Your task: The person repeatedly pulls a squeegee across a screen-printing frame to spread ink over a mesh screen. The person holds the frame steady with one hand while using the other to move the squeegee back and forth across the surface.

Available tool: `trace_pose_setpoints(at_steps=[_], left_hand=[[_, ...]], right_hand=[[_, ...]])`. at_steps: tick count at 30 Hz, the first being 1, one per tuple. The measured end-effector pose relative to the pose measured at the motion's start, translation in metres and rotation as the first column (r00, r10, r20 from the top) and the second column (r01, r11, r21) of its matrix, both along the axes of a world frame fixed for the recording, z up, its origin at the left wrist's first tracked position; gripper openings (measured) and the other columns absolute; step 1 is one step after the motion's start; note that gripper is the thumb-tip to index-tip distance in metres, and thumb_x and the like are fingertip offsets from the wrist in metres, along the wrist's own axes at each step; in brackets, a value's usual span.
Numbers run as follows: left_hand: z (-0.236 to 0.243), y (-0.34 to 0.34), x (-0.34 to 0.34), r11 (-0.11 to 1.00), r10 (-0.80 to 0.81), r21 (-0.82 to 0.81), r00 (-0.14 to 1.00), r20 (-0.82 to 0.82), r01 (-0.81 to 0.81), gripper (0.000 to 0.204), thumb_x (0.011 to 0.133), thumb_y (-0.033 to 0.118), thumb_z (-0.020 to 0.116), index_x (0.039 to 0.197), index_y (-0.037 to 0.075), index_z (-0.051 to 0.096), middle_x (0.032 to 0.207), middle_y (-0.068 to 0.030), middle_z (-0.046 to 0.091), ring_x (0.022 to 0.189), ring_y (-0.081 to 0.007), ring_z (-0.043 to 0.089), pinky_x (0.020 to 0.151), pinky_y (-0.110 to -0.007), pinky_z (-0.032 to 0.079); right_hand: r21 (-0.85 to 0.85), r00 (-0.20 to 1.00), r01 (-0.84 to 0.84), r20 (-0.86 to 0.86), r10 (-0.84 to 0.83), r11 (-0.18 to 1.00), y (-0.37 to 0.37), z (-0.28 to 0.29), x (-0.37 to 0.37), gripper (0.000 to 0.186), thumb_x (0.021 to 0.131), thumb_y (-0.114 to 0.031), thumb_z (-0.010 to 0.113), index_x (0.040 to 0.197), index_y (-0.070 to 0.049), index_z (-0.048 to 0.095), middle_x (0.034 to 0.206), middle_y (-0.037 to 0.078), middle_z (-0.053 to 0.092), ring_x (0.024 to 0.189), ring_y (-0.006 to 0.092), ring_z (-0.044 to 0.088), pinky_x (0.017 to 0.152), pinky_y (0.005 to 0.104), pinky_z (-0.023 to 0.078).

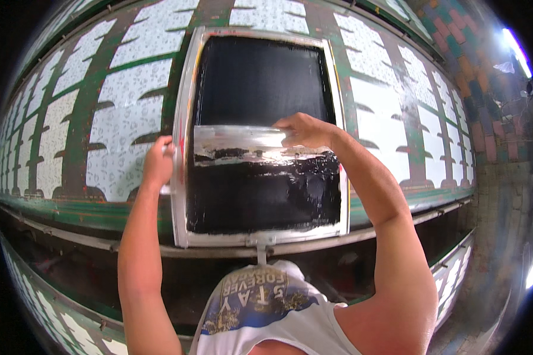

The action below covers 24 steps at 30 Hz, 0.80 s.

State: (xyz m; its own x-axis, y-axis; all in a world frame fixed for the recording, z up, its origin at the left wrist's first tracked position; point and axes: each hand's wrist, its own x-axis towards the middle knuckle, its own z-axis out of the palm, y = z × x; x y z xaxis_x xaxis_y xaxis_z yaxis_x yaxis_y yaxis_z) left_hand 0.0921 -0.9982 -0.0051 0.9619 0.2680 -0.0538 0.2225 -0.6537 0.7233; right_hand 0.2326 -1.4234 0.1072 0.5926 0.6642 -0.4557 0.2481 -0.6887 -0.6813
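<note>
A screen-printing frame (181, 106) with pale metal sides lies on the long green table, its mesh (260, 77) coated black. Across the middle of the mesh stands a wide metal squeegee (237, 137), its lower part smeared with black ink. My right hand (308, 131) is closed around the squeegee's top edge toward its right end. Wet black ink (266, 195) glistens on the near half of the mesh. At the frame's left side my left hand (159, 163) is closed, fingers curled in against that side. Its exact hold is partly hidden.
Rows of white printed fabric pieces (127, 139) lie on the green table (71, 210) left and right of the frame. A metal rail (89, 241) runs along the near edge, with a bracket (262, 251) by the frame. Another table (59, 307) is behind me; brick flooring (485, 112) lies right.
</note>
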Motion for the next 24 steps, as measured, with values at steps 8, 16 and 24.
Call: trace_pose_setpoints(at_steps=[8, 16, 24], left_hand=[[0.022, -0.008, 0.002, 0.998, 0.01, 0.069, 0.998, -0.067, -0.005, 0.029, 0.11, 0.022, 0.063, 0.129, 0.002, 0.071, 0.119, -0.0233, 0.079, 0.115, -0.0426, 0.075, 0.1, -0.049, 0.057], [0.026, -0.013, 0.002, 0.997, 0.07, 0.037, 0.992, -0.107, -0.066, 0.029, 0.107, 0.021, 0.064, 0.126, 0.001, 0.072, 0.116, -0.0263, 0.079, 0.112, -0.047, 0.074, 0.098, -0.052, 0.057], [0.025, -0.012, 0.003, 0.997, 0.02, 0.079, 0.994, -0.11, -0.011, 0.03, 0.112, 0.023, 0.06, 0.128, 0.0, 0.069, 0.117, -0.0225, 0.079, 0.11, -0.0408, 0.076, 0.097, -0.048, 0.057]], right_hand=[[-0.008, 0.654, 0.074, 0.756, -0.042, 0.997, 0.018, 0.011, 0.128, 0.054, 0.095, -0.015, 0.077, 0.148, -0.025, 0.072, 0.132, 0.011, 0.08, 0.123, 0.0356, 0.075, 0.104, 0.0483, 0.06], [0.048, 0.319, 0.099, 0.945, -0.077, 0.994, 0.039, -0.05, 0.229, 0.052, 0.095, -0.015, 0.079, 0.145, -0.027, 0.073, 0.121, 0.006, 0.08, 0.115, 0.0309, 0.076, 0.099, 0.0461, 0.059], [-0.133, 0.529, 0.17, 0.849, 0.024, 0.976, 0.055, -0.035, 0.281, 0.049, 0.088, -0.008, 0.066, 0.134, -0.02, 0.078, 0.125, 0.016, 0.081, 0.117, 0.0395, 0.077, 0.1, 0.0514, 0.061]])
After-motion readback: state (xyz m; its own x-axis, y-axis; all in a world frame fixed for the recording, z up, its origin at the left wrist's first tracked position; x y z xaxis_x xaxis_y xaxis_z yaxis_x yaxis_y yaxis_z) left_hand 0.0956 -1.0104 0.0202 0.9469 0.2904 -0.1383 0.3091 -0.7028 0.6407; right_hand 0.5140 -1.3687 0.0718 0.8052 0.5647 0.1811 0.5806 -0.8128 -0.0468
